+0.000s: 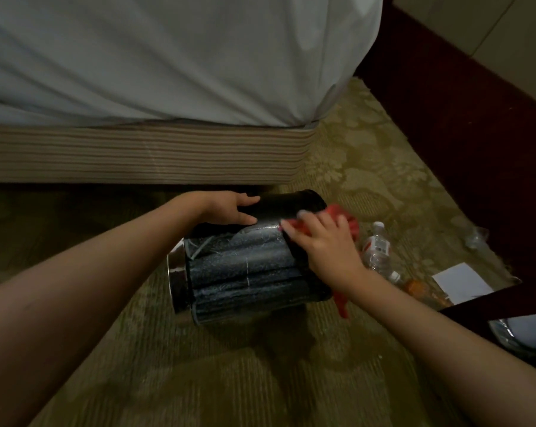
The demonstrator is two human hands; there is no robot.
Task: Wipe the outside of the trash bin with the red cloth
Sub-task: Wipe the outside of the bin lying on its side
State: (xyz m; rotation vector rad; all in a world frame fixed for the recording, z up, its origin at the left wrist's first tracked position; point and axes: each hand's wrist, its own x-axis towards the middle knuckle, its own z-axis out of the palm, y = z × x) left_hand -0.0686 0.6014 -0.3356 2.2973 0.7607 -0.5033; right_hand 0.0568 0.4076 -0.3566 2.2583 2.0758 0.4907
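Head view: trash bin [245,266] lying sideways, long axis running left-right; my left hand [229,208] bracing top, flat; right hand [325,241] pressing red cloth [348,215] at frame-right end.

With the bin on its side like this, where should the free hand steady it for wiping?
Hold the trash bin by its rounded upper wall, from above, as the left hand does. Lying on its side it could roll; a flat palm on top likely checks that while the right hand presses the red cloth.
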